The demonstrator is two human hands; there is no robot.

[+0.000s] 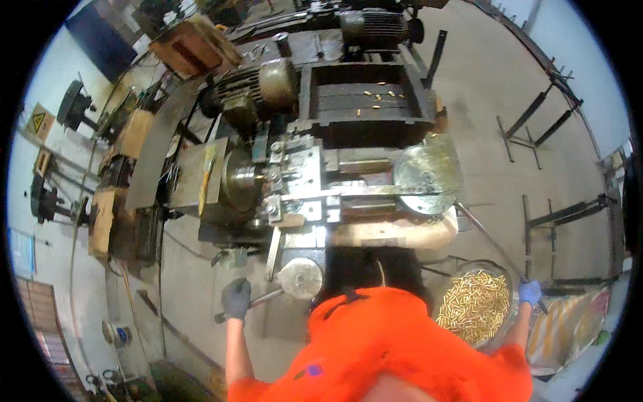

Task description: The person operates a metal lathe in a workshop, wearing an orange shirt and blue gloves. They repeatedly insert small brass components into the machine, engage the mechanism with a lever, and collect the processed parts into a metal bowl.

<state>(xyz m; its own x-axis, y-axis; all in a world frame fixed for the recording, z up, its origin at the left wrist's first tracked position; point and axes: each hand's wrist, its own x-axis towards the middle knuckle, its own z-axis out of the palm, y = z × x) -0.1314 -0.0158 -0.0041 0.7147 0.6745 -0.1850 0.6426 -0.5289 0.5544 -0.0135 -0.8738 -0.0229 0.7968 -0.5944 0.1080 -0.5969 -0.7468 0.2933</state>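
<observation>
My left hand, in a dark grey glove, is closed round the end of a short metal handle. That handle runs to a round hub at the front of a small lathe. Out to the right, my right hand, in a blue glove, grips a long steel lever near its lower end. The lever slopes up to a round metal plate at the lathe's right end. Between them lies the tool slide, facing the chuck. Any workpiece in the chuck is too small to make out.
A basin heaped with small brass pieces stands beside my right arm. Behind the lathe, a dark metal tray holds several brass pieces, next to a motor. A yellow-handled brush lies on the headstock. A striped sack sits far right.
</observation>
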